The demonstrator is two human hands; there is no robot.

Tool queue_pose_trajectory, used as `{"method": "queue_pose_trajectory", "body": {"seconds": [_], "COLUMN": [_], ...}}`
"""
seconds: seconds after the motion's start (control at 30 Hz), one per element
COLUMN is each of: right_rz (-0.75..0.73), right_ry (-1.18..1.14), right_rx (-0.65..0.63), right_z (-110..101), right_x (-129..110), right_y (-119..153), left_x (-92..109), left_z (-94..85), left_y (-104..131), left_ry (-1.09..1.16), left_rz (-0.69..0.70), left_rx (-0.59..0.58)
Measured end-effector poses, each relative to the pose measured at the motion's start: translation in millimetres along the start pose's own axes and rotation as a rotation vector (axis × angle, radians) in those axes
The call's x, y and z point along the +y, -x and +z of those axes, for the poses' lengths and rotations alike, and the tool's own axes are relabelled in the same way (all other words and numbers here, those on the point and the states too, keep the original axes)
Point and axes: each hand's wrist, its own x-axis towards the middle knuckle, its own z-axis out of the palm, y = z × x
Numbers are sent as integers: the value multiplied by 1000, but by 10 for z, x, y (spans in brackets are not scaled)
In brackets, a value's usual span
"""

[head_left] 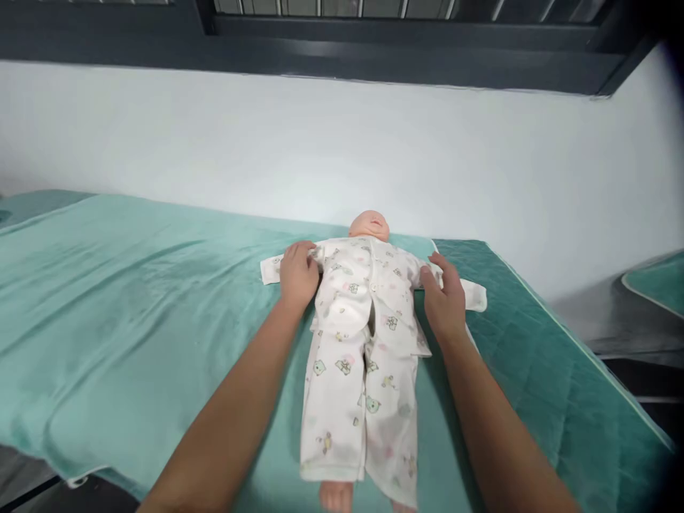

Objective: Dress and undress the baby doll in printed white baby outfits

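A baby doll (368, 225) lies on its back, head toward the wall. It wears a white pyjama top (350, 288) printed with small animals and matching trousers (342, 377). My left hand (299, 274) is closed around the upper part of the sleeve on the left, whose cuff (270, 270) sticks out beyond it. On the other side, my right hand (446, 296) grips the opposite sleeve (475, 295) between thumb and fingers. One button shows at mid-chest, and below it the top's front edges part. A bare foot (336, 494) pokes from one trouser leg; the doll's hands are hidden.
A light green sheet (149, 306) with folds covers the bed under the doll. At right a darker green quilted pad (539, 363) shows its edge. Behind stands a white wall (240, 142) below a dark window frame (374, 57). Another green surface (660, 281) is at far right.
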Motion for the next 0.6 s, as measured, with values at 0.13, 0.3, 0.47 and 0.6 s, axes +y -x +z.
{"method": "queue_pose_trajectory", "body": {"seconds": [0.13,0.3,0.47,0.6], "right_rz": [-83,135,199,217], "right_ry": [511,784,714,632], "right_rx": [-123,-177,-199,-184], "right_z": [-412,-809,-812,-815], "right_x": [471,666,589,651], "right_y": [25,96,120,105], "left_x": [-261,-582,-646,-653], "left_z": [-276,-572,-577,-564], "left_y": [157,204,221,255], "left_ry": [-291,-387,-362,-256], "left_rz": [-97,-271,-279,-268], "left_rx": [-102,-292,-233,-159]}}
